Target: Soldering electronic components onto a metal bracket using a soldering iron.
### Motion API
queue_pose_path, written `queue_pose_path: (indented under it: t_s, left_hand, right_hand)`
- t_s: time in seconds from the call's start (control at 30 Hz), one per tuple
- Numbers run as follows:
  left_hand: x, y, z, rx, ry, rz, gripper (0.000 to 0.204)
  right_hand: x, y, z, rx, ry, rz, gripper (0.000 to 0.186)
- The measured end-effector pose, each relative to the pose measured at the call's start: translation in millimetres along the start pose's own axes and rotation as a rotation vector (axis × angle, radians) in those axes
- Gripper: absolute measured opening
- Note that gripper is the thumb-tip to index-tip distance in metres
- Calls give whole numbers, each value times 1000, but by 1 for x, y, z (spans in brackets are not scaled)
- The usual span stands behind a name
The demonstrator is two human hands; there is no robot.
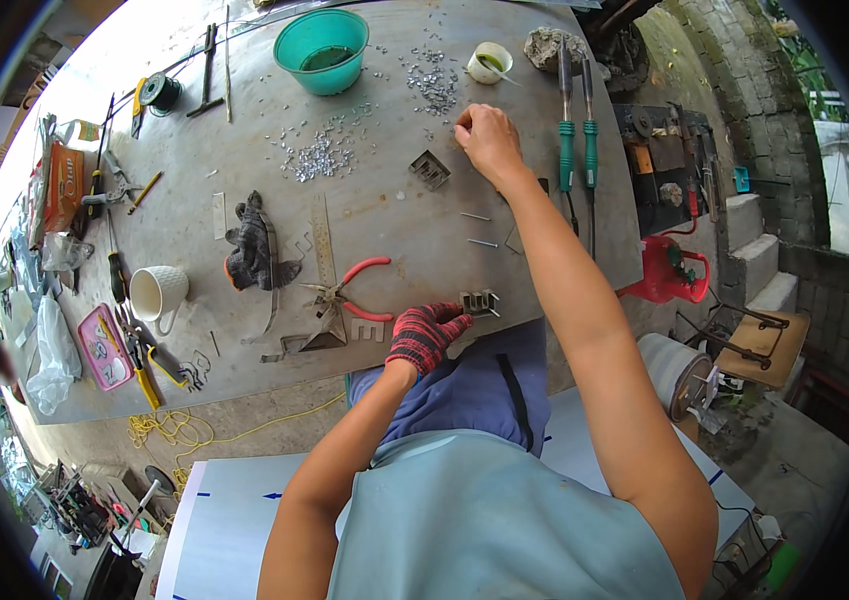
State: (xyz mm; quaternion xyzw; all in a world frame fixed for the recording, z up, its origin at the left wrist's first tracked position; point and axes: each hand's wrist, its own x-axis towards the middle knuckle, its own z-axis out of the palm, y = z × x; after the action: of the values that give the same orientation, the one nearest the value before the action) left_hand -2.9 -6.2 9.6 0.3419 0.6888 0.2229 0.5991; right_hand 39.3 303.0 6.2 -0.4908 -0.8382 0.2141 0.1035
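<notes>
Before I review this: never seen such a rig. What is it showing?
No machine here: these are a person's own hands. The single picture comes from the left of two wide fisheye cameras worn on the head, looking down, so straight edges bend.

The left hand, in a red-and-black glove, holds a small metal piece near the table's near edge. The bare right hand is beside scattered metal bits; I can't tell whether it holds anything.

Also on the table: red-handled pliers, a green bowl, a white mug.
</notes>
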Motion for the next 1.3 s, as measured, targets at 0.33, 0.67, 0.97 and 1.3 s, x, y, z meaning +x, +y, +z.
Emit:
queue_pose_path:
  t_s: [0.33,0.67,0.97,1.3]
  left_hand:
    - [0,1,-1,0,-17,16,52]
    - [-1,8,-3,-36,-13,-33,45]
    - [-1,5,-1,-71,-7,-36,46]
    - [-1,6,-4,-34,-10,-10,49]
  right_hand:
    - [-73,-20,-13,153,55,-87,15]
    - [-113,-4,-12,262,15,-15,11]
    - [-70,0,-2,158,28,-72,12]
    - [-79,-8,-21,230,-46,-34,13]
